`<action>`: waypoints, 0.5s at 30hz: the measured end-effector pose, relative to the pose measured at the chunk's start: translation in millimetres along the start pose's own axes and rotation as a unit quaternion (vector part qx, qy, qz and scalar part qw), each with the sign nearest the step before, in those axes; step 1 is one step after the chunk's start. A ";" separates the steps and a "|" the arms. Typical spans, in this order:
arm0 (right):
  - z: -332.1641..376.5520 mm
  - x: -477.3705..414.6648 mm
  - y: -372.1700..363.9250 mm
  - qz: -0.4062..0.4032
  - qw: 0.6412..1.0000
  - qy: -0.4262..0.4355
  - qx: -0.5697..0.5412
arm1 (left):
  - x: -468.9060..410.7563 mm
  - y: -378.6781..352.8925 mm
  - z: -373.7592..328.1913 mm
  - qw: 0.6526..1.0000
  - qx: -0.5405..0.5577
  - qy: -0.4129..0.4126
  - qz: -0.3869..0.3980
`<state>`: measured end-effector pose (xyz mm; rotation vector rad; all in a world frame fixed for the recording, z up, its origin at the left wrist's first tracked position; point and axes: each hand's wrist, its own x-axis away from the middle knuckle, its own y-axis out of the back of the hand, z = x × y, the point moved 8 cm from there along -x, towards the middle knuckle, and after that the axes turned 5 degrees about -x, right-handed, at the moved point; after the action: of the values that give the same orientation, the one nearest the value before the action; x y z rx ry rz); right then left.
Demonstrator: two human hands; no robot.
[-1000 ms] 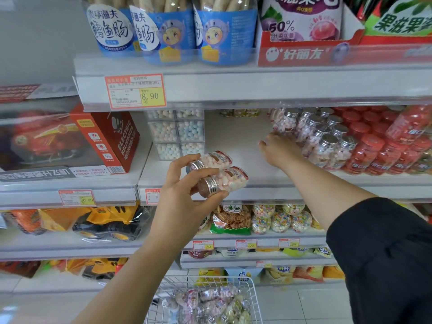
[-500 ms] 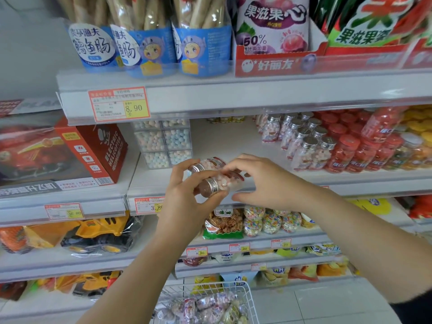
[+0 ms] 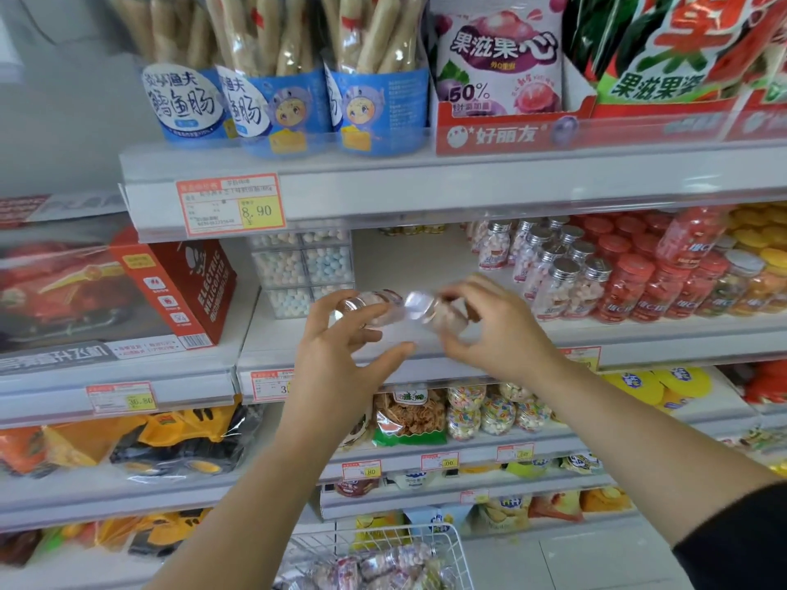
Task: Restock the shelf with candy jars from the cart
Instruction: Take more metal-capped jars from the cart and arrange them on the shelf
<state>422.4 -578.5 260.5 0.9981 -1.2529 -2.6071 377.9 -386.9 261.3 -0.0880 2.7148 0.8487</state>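
— Shelving fills the whole wall. What sits at the far left?

— One red toy box, then one stack of clear boxes full of candy balls. Neither belongs to the job.

— And the hands?

— The left hand curls its fingers round one candy jar, held sideways in front of the middle shelf. The right hand pinches a second jar in its fingertips, just beside the first. Both jars are in the air, not yet set down.

— How far along is it?

— Partway, I'd judge. Bare shelf lies between the clear boxes and the standing jars on the right, and the cart below holds more.

— Counts?

— Two jars in hand. Nine silver caps stand on the shelf, in two files. The cart's heap is blurred and cut off by the frame, so I can't count it.
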 end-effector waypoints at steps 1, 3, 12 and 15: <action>-16.6 -3.1 5.9 -0.048 0.996 -0.066 -0.023 | -0.9 4.4 3.5 1.000 0.000 0.010 -0.004; -49.2 -9.5 9.8 -0.107 0.975 -0.185 -0.061 | -0.9 9.1 10.5 1.000 -0.007 0.023 -0.005; -117.0 -15.2 -10.2 -0.118 0.914 -0.387 -0.009 | 11.0 11.8 12.9 1.000 -0.005 0.017 0.002; -120.3 -18.7 -12.7 -0.100 0.906 -0.411 -0.001 | 11.6 13.1 14.2 1.000 -0.003 0.021 0.001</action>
<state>510.3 -644.4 206.6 -0.0498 -1.2960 -3.3336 368.6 -367.8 253.9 -0.1045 2.7519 0.8652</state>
